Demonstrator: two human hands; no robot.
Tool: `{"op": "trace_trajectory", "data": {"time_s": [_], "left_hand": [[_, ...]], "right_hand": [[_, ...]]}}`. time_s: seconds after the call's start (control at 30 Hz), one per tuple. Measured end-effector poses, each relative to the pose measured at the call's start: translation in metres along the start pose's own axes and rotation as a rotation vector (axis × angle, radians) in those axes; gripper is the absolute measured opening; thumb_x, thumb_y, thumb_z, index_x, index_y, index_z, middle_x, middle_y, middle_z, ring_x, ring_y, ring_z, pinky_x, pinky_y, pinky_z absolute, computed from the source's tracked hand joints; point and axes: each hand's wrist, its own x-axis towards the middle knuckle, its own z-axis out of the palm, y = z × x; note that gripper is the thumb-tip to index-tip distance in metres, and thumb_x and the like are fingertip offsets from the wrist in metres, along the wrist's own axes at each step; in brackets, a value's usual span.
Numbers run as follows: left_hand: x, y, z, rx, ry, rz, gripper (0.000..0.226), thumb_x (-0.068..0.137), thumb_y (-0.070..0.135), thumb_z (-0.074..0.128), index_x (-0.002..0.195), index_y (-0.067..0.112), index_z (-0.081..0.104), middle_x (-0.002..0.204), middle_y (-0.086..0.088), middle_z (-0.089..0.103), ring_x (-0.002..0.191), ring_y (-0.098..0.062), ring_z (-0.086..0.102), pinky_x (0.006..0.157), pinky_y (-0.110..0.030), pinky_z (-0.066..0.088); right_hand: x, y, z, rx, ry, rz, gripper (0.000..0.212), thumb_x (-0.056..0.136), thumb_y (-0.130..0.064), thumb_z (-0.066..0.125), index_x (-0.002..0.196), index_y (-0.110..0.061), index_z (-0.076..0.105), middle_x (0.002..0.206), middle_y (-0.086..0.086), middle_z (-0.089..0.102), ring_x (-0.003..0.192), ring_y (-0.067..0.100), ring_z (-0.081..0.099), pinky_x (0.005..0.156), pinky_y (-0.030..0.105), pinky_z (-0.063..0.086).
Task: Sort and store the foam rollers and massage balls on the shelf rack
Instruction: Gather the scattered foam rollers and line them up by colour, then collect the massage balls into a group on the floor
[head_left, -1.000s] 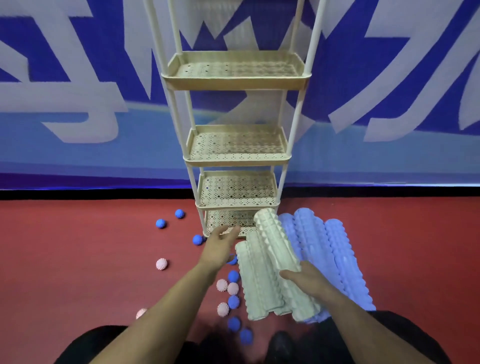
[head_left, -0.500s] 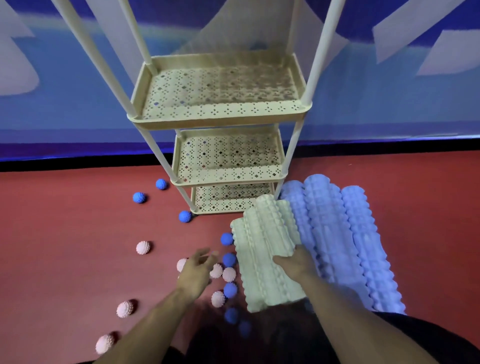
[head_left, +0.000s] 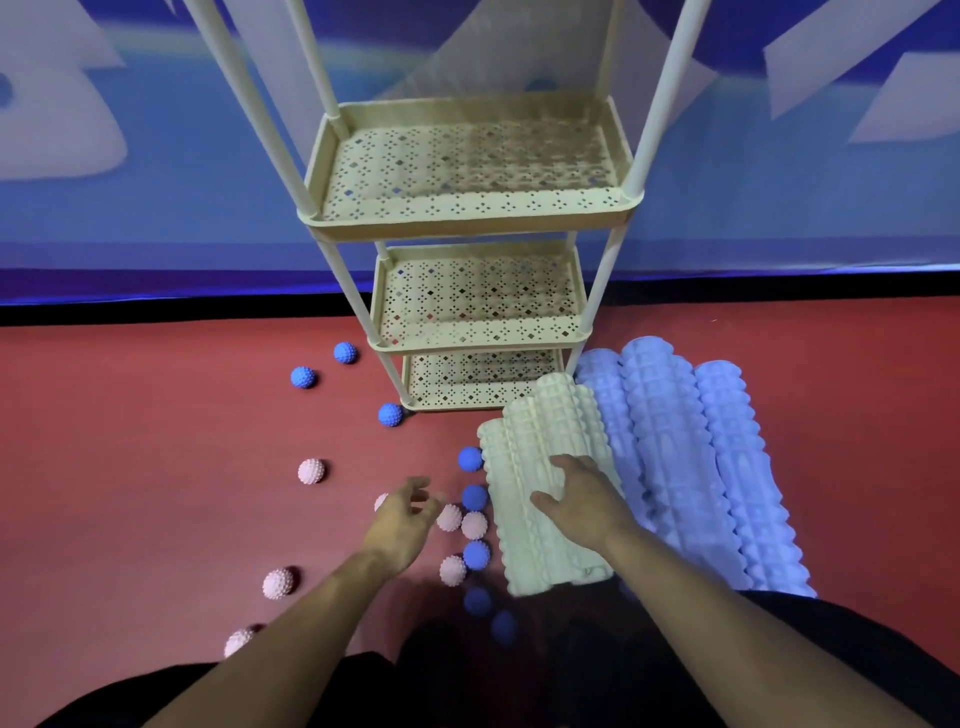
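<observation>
The right hand lies flat and open on the cream roller, whose long axis points toward the shelf rack.

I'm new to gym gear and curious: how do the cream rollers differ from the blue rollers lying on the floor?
Colour: the cream rollers are pale cream like the shelf rack; the blue rollers are light blue.
Place: the cream rollers lie nearer the massage balls; the blue rollers lie on their far side.
Contact: the right hand rests on a cream roller; no hand touches the blue rollers.
Both groups are ridged cylinders lying side by side on the red floor.
</observation>
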Motion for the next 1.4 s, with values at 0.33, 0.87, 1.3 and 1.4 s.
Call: {"op": "trace_trajectory", "data": {"time_s": [0.33, 0.87, 1.3, 1.4], "left_hand": [[-0.017, -0.052, 0.003, 0.145, -0.051, -0.075, 0.051, 0.097, 0.038, 0.060, 0.143, 0.019, 0.046, 0.143, -0.007, 0.048, 0.121, -0.024, 0.056, 0.104, -0.035, 0.044], [-0.014, 0.003, -0.121, 0.260, 0.232, 0.044, 0.053, 0.098, 0.044, 0.056, 0.143, 0.017, 0.049, 0.136, -0.007, 0.048, 0.106, -0.016, 0.056, 0.099, -0.030, 0.042], [0.061, -0.047, -0.224, 0.376, 0.342, -0.014, 0.059, 0.099, 0.045, 0.052, 0.150, 0.021, 0.035, 0.145, -0.009, 0.040, 0.119, -0.029, 0.058, 0.104, -0.044, 0.044], [0.139, -0.072, -0.239, 0.387, 0.308, 0.030, 0.061, 0.099, 0.042, 0.053, 0.153, 0.024, 0.031, 0.145, -0.007, 0.040, 0.123, -0.029, 0.055, 0.104, -0.045, 0.044]], "right_hand": [[-0.035, -0.050, -0.013, -0.340, -0.220, -0.278, 0.055, 0.095, -0.051, 0.054, 0.145, -0.030, 0.044, 0.143, -0.005, 0.050, 0.127, 0.022, 0.053, 0.101, 0.038, 0.045], [-0.021, -0.163, -0.024, -0.249, -0.023, -0.496, 0.055, 0.095, -0.049, 0.055, 0.146, -0.030, 0.044, 0.141, -0.003, 0.048, 0.127, 0.023, 0.052, 0.102, 0.037, 0.044], [0.082, -0.245, 0.061, -0.181, -0.052, -0.461, 0.063, 0.094, -0.041, 0.063, 0.150, -0.023, 0.042, 0.149, -0.003, 0.041, 0.131, 0.022, 0.050, 0.111, 0.037, 0.040], [0.168, -0.272, 0.105, -0.110, -0.092, -0.363, 0.066, 0.092, -0.040, 0.067, 0.150, -0.020, 0.042, 0.146, 0.003, 0.043, 0.117, 0.022, 0.058, 0.108, 0.035, 0.042]]}}
